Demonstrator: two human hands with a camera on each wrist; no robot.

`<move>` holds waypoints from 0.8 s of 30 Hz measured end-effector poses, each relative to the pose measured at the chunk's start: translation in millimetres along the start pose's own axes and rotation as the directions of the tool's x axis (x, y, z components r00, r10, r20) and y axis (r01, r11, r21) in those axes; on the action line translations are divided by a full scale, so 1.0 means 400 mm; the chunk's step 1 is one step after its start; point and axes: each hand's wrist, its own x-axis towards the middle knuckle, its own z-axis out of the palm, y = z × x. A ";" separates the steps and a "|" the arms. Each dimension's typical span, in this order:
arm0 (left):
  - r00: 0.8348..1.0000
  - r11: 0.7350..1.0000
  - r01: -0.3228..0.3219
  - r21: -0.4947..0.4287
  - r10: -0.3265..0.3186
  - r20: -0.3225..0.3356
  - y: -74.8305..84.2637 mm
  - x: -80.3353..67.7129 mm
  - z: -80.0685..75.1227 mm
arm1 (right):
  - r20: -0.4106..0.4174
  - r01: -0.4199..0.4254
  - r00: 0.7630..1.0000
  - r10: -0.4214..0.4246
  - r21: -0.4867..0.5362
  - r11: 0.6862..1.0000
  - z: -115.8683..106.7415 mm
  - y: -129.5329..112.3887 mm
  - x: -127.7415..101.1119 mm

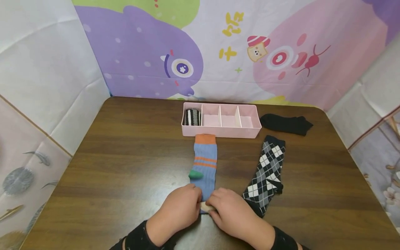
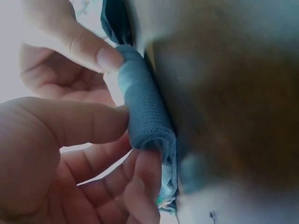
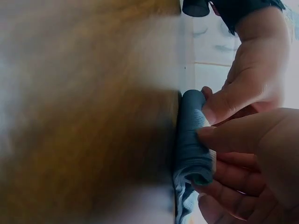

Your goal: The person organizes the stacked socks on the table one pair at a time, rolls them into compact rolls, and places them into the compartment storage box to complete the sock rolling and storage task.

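Note:
A blue sock [image 1: 205, 152] with an orange cuff, two orange stripes and a green heel lies lengthwise on the table, its near end rolled up. My left hand [image 1: 182, 205] pinches the left end of that roll between thumb and fingers. On the right end, my right hand [image 1: 229, 211] grips it the same way, the two hands close together. In the left wrist view the blue roll [image 2: 145, 100] shows its coiled layers at one end. The right wrist view has the roll [image 3: 192, 140] right at the tabletop, both thumbs against it.
Beyond the sock's cuff stands a pink divided box [image 1: 222, 132], with a rolled black-and-white striped sock [image 1: 192, 117] in its leftmost compartment. A black sock [image 1: 285, 124] lies right of the box. An argyle sock [image 1: 265, 170] lies flat near my right hand.

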 end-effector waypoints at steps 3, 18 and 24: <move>0.997 0.998 -0.052 0.037 0.054 -0.052 0.001 -0.007 0.000 | 0.006 -0.054 0.999 0.054 0.068 0.996 0.004 0.006 0.005; 0.995 0.981 -0.102 0.163 0.105 -0.005 0.004 0.015 -0.005 | 0.019 -0.147 0.989 0.146 0.191 0.971 0.005 0.034 0.029; 0.996 0.991 -0.056 0.120 0.048 0.073 0.002 0.036 -0.020 | -0.089 0.000 0.996 -0.006 -0.069 0.998 0.006 0.009 0.021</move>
